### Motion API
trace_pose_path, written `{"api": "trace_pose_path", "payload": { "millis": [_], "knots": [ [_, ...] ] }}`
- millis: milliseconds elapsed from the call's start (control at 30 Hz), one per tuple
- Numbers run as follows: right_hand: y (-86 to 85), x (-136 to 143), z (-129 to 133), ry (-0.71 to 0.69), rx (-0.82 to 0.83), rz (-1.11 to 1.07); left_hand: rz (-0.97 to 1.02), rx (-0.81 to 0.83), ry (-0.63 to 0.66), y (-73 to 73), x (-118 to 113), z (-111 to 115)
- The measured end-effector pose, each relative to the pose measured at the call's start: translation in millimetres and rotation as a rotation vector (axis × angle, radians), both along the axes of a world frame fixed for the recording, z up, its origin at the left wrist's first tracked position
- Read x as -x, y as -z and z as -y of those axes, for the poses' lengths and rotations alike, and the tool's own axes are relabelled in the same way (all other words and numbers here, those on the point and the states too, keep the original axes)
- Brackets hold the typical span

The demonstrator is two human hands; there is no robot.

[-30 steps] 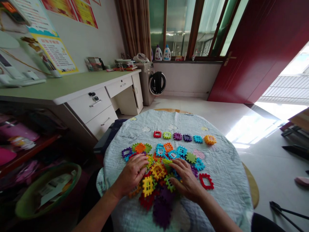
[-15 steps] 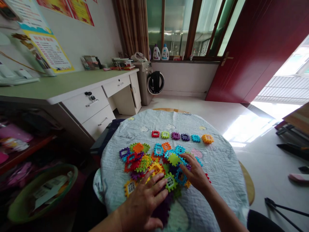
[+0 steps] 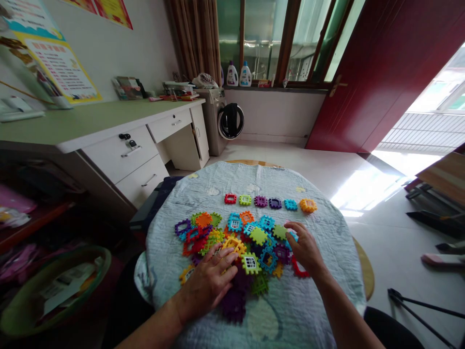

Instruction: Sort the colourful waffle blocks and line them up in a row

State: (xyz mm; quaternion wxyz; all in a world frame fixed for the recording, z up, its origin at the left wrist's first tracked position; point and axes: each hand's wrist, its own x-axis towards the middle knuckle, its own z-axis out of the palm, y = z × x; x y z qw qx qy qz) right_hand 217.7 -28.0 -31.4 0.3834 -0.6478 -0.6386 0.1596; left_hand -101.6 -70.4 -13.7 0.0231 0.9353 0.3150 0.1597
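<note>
Many colourful toothed plastic pieces lie in a pile on the cloth-covered round table. My left hand (image 3: 210,278) rests over the pile's near left part, fingers spread, fingertips beside a yellow piece (image 3: 234,245). On the right side, my right hand (image 3: 307,249) has its thumb and forefinger apart at the edge of a light green piece (image 3: 279,231); a blue piece (image 3: 292,237) is partly hidden behind it. Nearer the middle are a green piece with a white grid (image 3: 251,263) and a blue frame (image 3: 268,260). Dark purple pieces (image 3: 233,303) lie nearest me.
Beyond the pile, separate pieces form a row from a red one (image 3: 230,198) to an orange one (image 3: 308,205). The light blue cloth (image 3: 305,310) is wrinkled. A desk (image 3: 127,114) is at the left, a washing machine (image 3: 214,121) behind, a basket (image 3: 10,310) at lower left.
My right hand has moved right, uncovering a light green piece and a purple one. My left hand has drawn back left, and more of the purple pieces shows. The view has shifted slightly.
</note>
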Motion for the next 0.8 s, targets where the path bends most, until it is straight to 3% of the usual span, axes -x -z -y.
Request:
{"api": "trace_pose_path", "payload": {
  "millis": [200,433,600,800],
  "knots": [
    [9.3,-9,-3,0.013,-0.006,0.134,0.070,-0.039,-0.066,11.1,1,-4],
    [29.1,-4,-8,-0.018,0.021,0.333,0.113,-0.027,-0.092,12.0,4,0],
    [26.9,-2,-10,-0.018,0.070,0.383,0.134,-0.103,-0.168,13.2,27,-5],
    [24.4,-6,-12,0.025,0.032,0.384,0.233,-0.132,-0.432,24.0,66,-21]
  ]
}}
